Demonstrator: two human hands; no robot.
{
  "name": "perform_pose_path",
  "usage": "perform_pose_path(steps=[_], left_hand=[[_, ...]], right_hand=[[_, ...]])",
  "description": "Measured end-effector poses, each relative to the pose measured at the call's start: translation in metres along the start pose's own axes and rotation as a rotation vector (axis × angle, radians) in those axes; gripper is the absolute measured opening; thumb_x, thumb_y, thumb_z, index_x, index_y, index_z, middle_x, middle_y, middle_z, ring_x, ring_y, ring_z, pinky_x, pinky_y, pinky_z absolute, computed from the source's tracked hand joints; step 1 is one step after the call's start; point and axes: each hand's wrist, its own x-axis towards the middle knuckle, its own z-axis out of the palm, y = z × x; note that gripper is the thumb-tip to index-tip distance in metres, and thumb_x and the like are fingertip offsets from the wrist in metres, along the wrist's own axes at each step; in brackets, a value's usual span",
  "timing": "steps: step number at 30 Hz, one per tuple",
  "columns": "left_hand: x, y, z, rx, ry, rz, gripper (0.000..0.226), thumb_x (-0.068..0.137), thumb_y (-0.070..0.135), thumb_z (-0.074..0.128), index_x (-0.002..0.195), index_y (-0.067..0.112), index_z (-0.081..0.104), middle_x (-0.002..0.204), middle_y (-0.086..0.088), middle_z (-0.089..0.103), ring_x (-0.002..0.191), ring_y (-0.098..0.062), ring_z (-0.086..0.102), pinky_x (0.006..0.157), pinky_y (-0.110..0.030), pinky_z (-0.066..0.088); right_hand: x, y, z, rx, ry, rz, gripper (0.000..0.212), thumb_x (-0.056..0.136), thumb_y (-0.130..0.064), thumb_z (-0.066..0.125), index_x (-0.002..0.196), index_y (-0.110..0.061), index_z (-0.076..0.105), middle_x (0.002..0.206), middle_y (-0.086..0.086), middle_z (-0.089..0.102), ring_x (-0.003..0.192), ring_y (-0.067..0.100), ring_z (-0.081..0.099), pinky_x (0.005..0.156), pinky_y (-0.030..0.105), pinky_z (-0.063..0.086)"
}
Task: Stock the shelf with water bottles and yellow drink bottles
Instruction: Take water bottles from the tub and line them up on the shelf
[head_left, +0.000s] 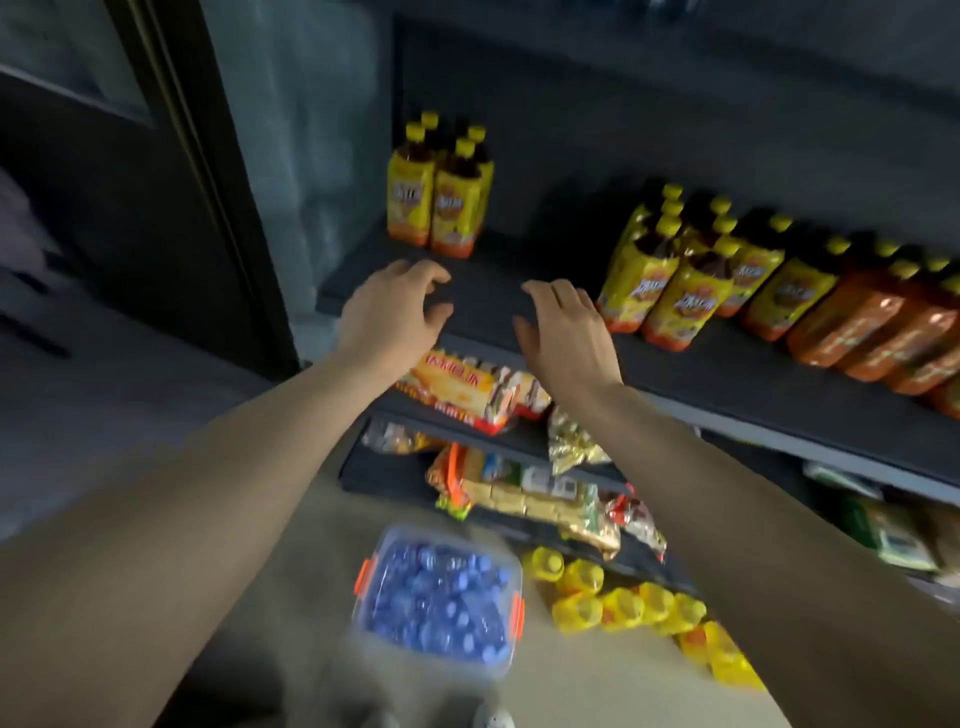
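Observation:
A dark shelf (483, 306) holds several yellow drink bottles (441, 192) at its left back and a longer row of yellow and orange bottles (691, 270) to the right. My left hand (389, 312) and my right hand (566, 327) hover over the bare stretch of shelf between the two groups, fingers loosely curled, holding nothing. On the floor below stands a clear bin (511, 571) full of blue-capped water bottles (441, 603), with more yellow drink bottles (628, 603) lying beside it to the right.
Lower shelves (519, 441) carry snack packets and noodle packs. A dark door frame (208, 182) stands at the left. Beige floor (322, 519) surrounds the bin.

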Motion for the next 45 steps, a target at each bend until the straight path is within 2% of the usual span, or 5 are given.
perform_pose_path(steps=[9,26,33,38,45], left_hand=[[-0.14,-0.086,0.141,-0.084,-0.193,-0.26,0.036,0.089,0.023,0.067,0.124,0.02,0.062,0.112,-0.002,0.064,0.102,-0.024,0.061,0.078,-0.033,0.048],[-0.383,-0.229,0.422,-0.034,-0.577,-0.681,0.06,0.084,0.021,0.075,0.138,0.011,0.05,0.128,-0.015,0.055,0.111,-0.039,0.054,0.095,-0.045,0.045],[-0.443,-0.265,0.51,0.021,-0.624,-0.74,0.084,0.083,0.03,0.075,0.151,0.011,0.031,0.15,-0.018,0.033,0.133,-0.038,0.039,0.108,-0.046,0.04],[-0.464,-0.284,0.554,0.069,-0.596,-0.771,0.105,0.085,0.061,0.059,0.155,0.001,0.008,0.16,-0.024,0.015,0.147,-0.038,0.018,0.119,-0.047,0.027],[-0.484,-0.294,0.587,0.182,-0.628,-0.713,0.127,0.069,0.084,0.033,0.153,-0.007,0.002,0.158,-0.033,0.009,0.137,-0.041,0.004,0.113,-0.055,0.033]], right_hand=[[-0.128,0.0,0.166,0.117,-0.433,0.039,0.039,0.094,-0.022,0.06,0.131,-0.011,0.054,0.119,0.014,0.057,0.106,0.037,0.057,0.08,0.044,0.051],[-0.347,0.044,0.463,0.075,-1.082,0.053,0.054,0.098,-0.033,0.056,0.146,-0.018,0.037,0.136,0.01,0.046,0.118,0.034,0.052,0.097,0.044,0.043],[-0.422,0.054,0.549,0.024,-1.159,0.085,0.061,0.098,-0.038,0.055,0.149,-0.019,0.029,0.14,0.01,0.04,0.123,0.032,0.047,0.098,0.041,0.041],[-0.447,0.061,0.585,0.047,-1.106,0.118,0.059,0.096,-0.032,0.057,0.147,-0.013,0.033,0.128,0.016,0.053,0.116,0.036,0.053,0.096,0.043,0.041],[-0.467,0.071,0.602,0.257,-0.96,0.185,0.058,0.086,-0.031,0.069,0.136,-0.008,0.049,0.113,0.017,0.06,0.103,0.039,0.056,0.091,0.045,0.046]])
